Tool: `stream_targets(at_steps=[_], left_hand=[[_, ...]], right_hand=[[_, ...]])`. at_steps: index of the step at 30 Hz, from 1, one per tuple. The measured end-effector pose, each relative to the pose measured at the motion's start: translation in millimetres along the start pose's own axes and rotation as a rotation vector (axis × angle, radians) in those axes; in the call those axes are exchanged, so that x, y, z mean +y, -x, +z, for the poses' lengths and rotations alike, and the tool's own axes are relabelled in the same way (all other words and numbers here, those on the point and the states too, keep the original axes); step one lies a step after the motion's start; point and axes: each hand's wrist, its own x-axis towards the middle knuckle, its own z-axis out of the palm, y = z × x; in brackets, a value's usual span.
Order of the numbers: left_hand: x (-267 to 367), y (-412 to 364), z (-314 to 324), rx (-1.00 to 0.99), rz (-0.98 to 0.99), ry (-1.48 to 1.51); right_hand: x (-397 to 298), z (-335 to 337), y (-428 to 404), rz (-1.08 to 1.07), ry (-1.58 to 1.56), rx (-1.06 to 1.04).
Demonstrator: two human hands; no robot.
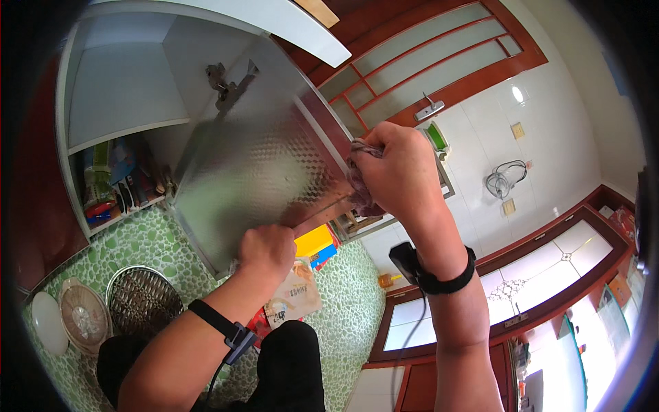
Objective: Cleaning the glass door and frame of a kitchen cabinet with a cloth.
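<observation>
My right hand (pixel 399 165) is closed around a crumpled dark cloth (pixel 363 190), at the right edge of a silvery panel with an embossed pattern (pixel 257 165). The panel seems to be an open cabinet door, with metal hardware (pixel 221 87) near its top. Lower down, my left hand (pixel 267 252) curls over the panel's near edge, its fingertips hidden from view. Each wrist wears a black strap with a small device.
Left of the panel, a cabinet shelf (pixel 128 201) holds knives and packets. A woven metal basket (pixel 144 298), a strainer-like bowl (pixel 82 314) and a white lid (pixel 49 322) rest on the green pebble-pattern floor (pixel 355 288). A printed bag (pixel 296 296) lies near my knee.
</observation>
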Motion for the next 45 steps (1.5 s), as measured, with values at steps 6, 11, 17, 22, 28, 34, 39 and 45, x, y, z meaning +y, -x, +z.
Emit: stream_targets(at_steps=[6,11,17,22,28,34,39,45], left_hand=[[-5.2,2.4,-4.8,-0.006,-0.034,-0.053],[-0.1,-0.9,-2.5,-0.040,-0.012,-0.026],[-0.4,-3.7,-2.1,-0.099,-0.036,-0.087],[-6.2,0.3,-10.4,-0.066,-0.040,-0.059],[2.0,-1.8,-2.4,-0.046,-0.004,-0.066],[-4.8,4.6,-12.5,-0.025,-0.015,-0.069],[-3.5,4.1,-7.1,-0.065,-0.018,-0.066],[2.8,5.4,-14.2,-0.120,-0.003,-0.044]], right_hand=[[7.4,-4.1,26.9,-0.021,0.025,0.040],[-4.2,-0.2,-1.9,-0.035,0.062,0.013],[7.0,-4.8,10.7,-0.006,0.049,0.027],[-3.2,-2.8,8.6,-0.035,0.036,0.019],[3.9,-2.2,0.4,-0.049,0.041,0.019],[5.6,0.1,20.6,0.011,-0.042,0.033],[-4.8,8.5,-8.4,-0.085,0.072,0.047],[-31.8,21.5,-60.7,-0.146,0.222,-0.027]])
